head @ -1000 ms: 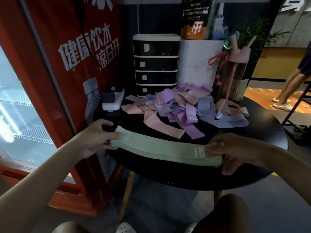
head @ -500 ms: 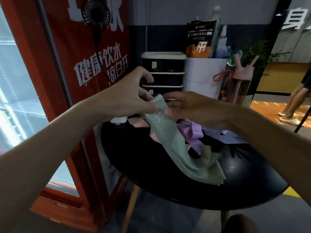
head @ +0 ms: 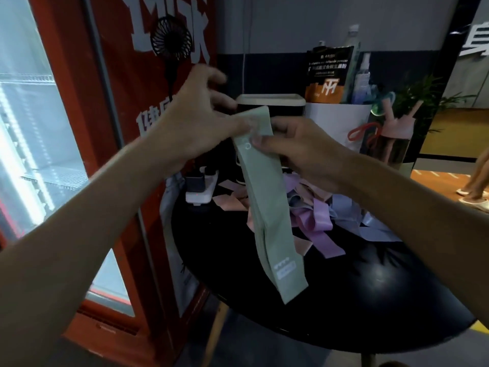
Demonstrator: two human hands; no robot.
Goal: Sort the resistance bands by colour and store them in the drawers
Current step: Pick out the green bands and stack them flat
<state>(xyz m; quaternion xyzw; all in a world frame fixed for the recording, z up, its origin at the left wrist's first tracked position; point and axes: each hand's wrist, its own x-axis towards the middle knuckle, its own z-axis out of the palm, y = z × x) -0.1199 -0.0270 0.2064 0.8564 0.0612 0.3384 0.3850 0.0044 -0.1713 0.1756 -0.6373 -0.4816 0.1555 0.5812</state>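
Note:
A stack of pale green resistance bands (head: pixel 270 207) hangs down in the air over the round black table (head: pixel 344 300). My left hand (head: pixel 203 120) pinches its upper end from the left, and my right hand (head: pixel 299 152) grips the same end from the right. A heap of pink, purple and light blue bands (head: pixel 317 221) lies on the table behind the green ones. The small black drawer unit with a cream top (head: pixel 270 102) stands at the back of the table, mostly hidden by my hands; all I see of it is its top.
A white power strip with a black plug (head: pixel 199 188) lies at the table's back left. A white box (head: pixel 341 123) with bottles and a pink bottle (head: pixel 394 139) stand at the back right. A red vending cabinet (head: pixel 111 128) with a small black fan rises at left. A person's legs show at far right.
The green bands were held stretched flat across the table's front edge. Both hands brought the ends together and lifted them, so the stack now hangs down in front of the drawer unit.

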